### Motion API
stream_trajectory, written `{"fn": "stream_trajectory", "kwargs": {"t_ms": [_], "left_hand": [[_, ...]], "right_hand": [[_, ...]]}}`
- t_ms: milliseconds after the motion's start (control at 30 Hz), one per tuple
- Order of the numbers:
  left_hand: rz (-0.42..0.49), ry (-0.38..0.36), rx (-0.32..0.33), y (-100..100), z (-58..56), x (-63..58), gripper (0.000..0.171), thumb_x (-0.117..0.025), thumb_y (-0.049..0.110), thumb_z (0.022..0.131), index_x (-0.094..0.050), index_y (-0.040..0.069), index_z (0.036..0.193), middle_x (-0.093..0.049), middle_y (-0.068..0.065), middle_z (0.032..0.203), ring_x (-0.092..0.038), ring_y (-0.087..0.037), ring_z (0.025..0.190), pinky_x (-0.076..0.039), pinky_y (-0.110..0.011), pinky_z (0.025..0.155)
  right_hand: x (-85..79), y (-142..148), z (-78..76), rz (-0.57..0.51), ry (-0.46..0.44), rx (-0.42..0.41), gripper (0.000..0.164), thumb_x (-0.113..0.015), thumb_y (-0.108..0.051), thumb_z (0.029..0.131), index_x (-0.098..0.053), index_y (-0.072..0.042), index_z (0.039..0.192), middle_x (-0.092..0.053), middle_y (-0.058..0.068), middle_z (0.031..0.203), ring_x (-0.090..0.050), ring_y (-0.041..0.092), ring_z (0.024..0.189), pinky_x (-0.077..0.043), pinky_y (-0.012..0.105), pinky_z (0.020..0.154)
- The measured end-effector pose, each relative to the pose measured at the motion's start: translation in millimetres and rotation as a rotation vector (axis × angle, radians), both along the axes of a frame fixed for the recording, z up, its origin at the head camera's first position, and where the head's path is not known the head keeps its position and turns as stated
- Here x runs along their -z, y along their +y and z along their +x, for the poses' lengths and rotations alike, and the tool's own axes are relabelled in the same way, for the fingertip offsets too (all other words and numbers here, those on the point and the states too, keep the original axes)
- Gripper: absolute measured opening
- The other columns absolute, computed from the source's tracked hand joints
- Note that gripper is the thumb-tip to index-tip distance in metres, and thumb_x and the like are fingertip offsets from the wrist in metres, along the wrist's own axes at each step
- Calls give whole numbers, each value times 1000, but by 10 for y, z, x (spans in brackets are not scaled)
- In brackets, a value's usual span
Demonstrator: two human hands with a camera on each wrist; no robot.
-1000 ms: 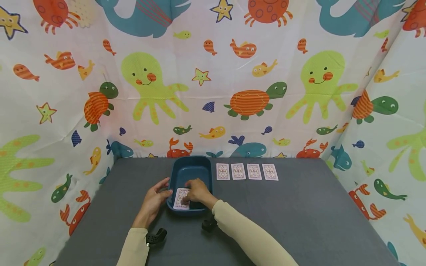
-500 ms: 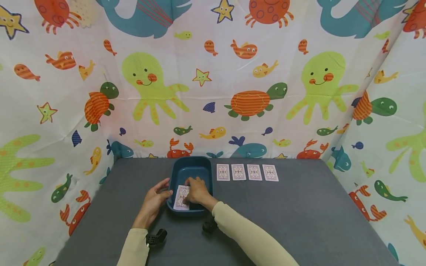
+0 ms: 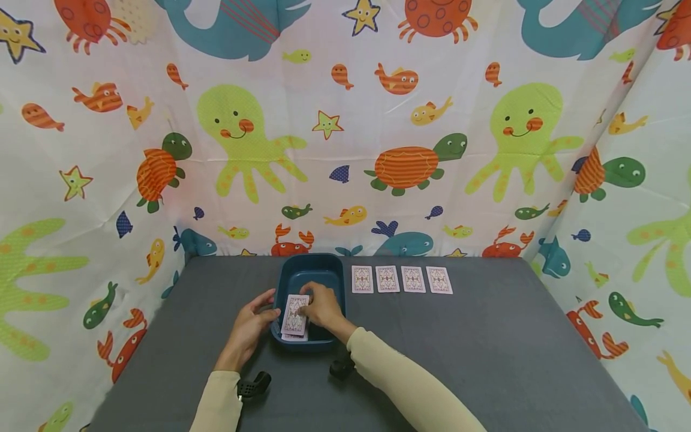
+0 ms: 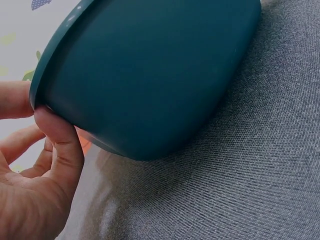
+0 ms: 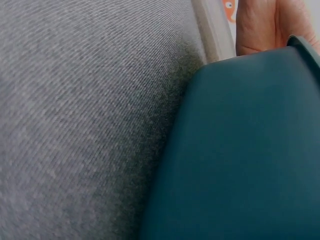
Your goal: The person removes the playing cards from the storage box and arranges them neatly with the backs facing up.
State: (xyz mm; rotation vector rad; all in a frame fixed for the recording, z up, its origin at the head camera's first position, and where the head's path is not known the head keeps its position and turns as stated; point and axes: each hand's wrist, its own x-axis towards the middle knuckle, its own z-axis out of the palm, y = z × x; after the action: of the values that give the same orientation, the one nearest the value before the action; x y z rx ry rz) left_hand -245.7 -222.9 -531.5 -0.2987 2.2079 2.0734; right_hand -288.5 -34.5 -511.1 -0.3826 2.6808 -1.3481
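Note:
A dark teal plastic tub (image 3: pixel 310 273) stands on the grey cloth. My left hand (image 3: pixel 248 327) grips its left rim; in the left wrist view the thumb presses the tub's outer wall (image 4: pixel 150 75) just under the lip. Inside the tub, my right hand (image 3: pixel 323 309) pinches a playing card (image 3: pixel 292 318) by its right edge, patterned back up. Beneath it another card (image 3: pixel 294 338) shows only its near edge. In the right wrist view the tub wall (image 5: pixel 240 150) fills the lower right and hides the fingers of my right hand (image 5: pixel 270 25).
Right of the tub, several playing cards (image 3: pixel 387 279) lie face down in a row near the table's back edge. A white curtain (image 3: pixel 335 180) with sea animals hangs behind and at both sides. Grey cloth (image 3: pixel 459 348) covers the table.
The upper card in the tub has slid away from me and lifted off, uncovering the card beneath. My right hand has moved slightly with it. The left hand stays at the rim.

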Motion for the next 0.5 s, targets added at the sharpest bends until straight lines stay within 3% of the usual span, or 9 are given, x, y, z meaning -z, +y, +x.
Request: {"fn": "stream_trajectory", "kwargs": {"t_ms": [333,500], "left_hand": [[28,8,0,6,-22,-3,58,-63,6,91,-47,17,146,-43,-10,142,-51,-17,104,-43,-31,85],[29,6,-2,-1,-20,-1,58,-63,7,91,-47,17,146,-43,-11,142,-52,-17,104,-42,-31,85]], "right_hand": [[-48,6,0,-69,97,75,32,-79,-13,82,-69,-13,113,-60,0,65,-50,9,53,-38,24,48],[-66,-1,-7,-97,136,123,31,-79,-13,82,-70,-14,112,-66,0,69,-55,6,57,-42,22,50]]}}
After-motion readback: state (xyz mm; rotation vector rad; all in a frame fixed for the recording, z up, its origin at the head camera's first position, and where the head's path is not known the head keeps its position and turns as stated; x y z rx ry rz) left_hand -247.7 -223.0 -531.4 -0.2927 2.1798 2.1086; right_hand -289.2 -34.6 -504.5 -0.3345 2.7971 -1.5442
